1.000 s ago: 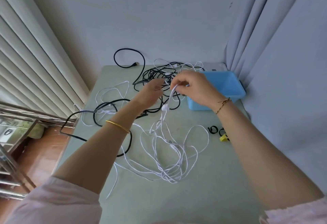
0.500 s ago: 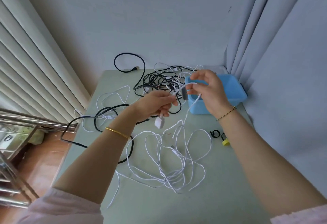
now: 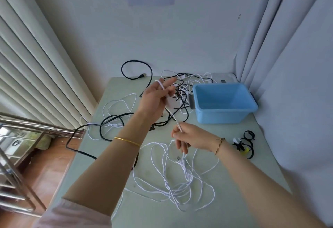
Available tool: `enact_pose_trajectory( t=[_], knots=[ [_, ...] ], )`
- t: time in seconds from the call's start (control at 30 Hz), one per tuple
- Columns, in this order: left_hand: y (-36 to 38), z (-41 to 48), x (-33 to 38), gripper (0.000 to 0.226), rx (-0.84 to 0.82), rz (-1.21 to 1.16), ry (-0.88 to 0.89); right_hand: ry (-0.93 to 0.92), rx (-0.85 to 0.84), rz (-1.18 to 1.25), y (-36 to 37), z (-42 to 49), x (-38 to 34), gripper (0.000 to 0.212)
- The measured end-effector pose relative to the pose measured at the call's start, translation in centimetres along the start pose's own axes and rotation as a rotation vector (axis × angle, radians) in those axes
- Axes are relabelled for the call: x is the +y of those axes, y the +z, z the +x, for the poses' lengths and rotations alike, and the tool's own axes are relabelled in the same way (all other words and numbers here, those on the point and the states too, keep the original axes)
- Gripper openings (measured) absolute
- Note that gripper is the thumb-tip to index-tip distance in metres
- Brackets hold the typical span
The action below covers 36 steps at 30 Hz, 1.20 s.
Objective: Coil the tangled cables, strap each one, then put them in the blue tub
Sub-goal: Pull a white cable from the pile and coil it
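Right hand, white cable, straps near

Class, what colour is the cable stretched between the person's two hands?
White; the head view shows the cable running from left hand to right hand.

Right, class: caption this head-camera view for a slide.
Raised left hand holds a thin white cable looped over its fingers; right hand pinches it below, near an empty blue plastic tub.

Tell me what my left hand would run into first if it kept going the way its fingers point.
Likely the far tangle of cables, lying just past the fingertips of the left hand. The hand looks raised, so it may pass over them and reach the wall. Depth is unclear.
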<state>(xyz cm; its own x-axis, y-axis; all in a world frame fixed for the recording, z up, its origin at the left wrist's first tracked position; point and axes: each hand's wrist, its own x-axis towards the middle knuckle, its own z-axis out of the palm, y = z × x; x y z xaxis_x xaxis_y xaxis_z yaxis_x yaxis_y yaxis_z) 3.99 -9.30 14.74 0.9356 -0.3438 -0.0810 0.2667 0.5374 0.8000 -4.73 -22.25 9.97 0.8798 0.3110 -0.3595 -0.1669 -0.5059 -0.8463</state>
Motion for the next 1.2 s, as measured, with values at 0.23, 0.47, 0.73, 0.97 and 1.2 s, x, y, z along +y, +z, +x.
enact_pose_trajectory(
  t=[0.23,0.47,0.73,0.97,1.2],
  knots=[
    [-1.5,-0.3,-1.3,0.056,0.044,0.519,0.097,-0.027,-0.018,-0.258,-2.2,-1.6,-1.8,0.006],
    [-1.3,-1.6,-0.6,0.022,-0.259,1.042,-0.026,-0.282,0.571,-0.209,-4.6,-1.6,-2.3,0.012],
    [0.6,-3.3,0.8,0.038,-0.447,0.695,-0.327,-0.393,0.821,0.125,-4.2,0.0,-1.5,0.006],
    [1.6,-2.5,2.4,0.040,-0.433,0.189,-0.304,-0.160,0.388,-0.072,-2.0,0.7,1.9,0.013],
    [1.8,-1.5,2.3,0.038,-0.108,0.337,-0.087,-0.065,0.113,0.318,-0.7,0.7,3.2,0.005]
  ],
)
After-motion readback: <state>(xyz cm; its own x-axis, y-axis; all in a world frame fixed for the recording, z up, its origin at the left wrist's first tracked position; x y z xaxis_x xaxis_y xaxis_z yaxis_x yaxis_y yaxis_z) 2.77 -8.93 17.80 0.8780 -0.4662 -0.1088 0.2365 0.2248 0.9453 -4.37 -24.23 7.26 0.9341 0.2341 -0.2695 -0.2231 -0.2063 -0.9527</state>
